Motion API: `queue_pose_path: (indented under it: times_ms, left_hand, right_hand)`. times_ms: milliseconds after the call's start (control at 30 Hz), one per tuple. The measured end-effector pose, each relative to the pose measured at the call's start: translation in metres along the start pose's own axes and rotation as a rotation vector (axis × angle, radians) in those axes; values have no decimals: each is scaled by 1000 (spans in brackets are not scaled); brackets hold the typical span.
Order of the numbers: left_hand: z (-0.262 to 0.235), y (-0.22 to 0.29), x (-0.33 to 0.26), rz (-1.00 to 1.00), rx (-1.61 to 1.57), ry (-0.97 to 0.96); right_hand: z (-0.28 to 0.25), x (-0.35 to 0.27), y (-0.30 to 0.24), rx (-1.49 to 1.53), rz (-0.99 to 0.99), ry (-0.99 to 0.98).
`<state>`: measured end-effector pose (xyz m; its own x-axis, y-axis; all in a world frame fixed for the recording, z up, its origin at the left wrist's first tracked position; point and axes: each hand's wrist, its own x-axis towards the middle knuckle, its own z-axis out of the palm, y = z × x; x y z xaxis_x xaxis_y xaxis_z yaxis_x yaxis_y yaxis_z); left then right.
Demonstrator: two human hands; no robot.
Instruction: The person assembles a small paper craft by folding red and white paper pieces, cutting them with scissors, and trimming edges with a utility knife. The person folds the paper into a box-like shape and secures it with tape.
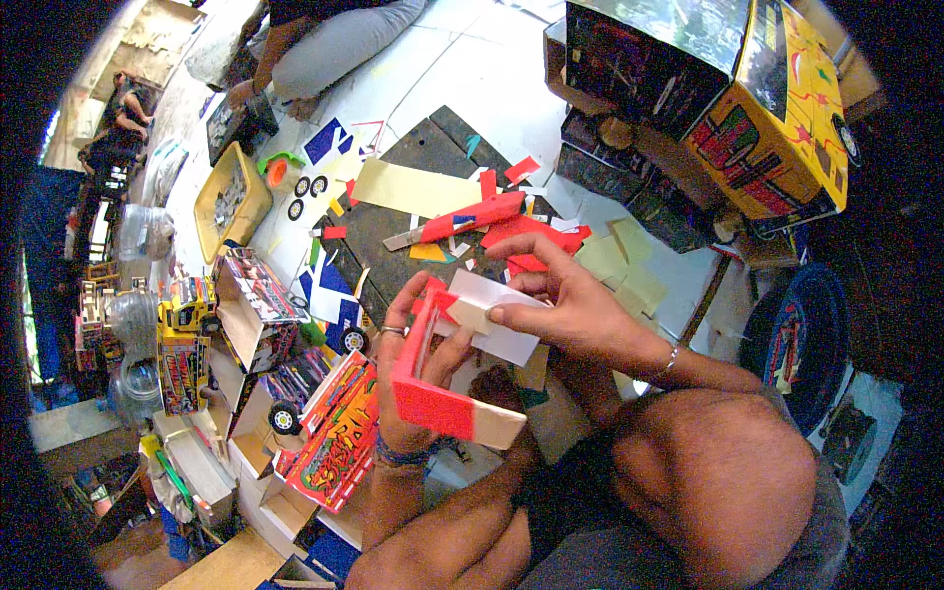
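Note:
My left hand [385, 398] is closed around a red, box-like frame [433, 405] with a bare, pale end, perhaps part of a toy truck body. Its fingers reach inside the frame. Between the thumb and fingers of my right hand [575, 305] is a white card piece [506, 344], with its left end at the frame's upper edge. A small cream piece [470, 315] lies over the card near my right thumb. Beyond both hands, a red-handled knife [472, 216] rests on a dark board [433, 147] among red, white and yellow scraps.
A large yellow toy truck [767, 128] stands at the far right. On the left are a yellow tub [204, 211], small black wheels [298, 208] and several decorated toy truck bodies [339, 433]. Another person's grey-clothed leg [344, 49] is at the back. A blue round container [836, 344] stands right.

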<state>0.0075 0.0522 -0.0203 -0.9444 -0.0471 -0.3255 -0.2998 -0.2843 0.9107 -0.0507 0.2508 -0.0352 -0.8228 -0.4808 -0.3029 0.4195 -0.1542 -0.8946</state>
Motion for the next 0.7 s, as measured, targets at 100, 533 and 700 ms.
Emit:
queue_pose_path:
  times_ms: [100,533,700]
  left_hand:
    - [4,-7,-1,-22,-130,69]
    - [-37,2,5,123,-320,324]
    - [-30,3,-4,68,-302,356]
  right_hand:
    - [5,2,7,20,-27,-61]
    - [-88,2,-16,-872,-178,129]
    - [-134,-27,70,-1340,243,-230]
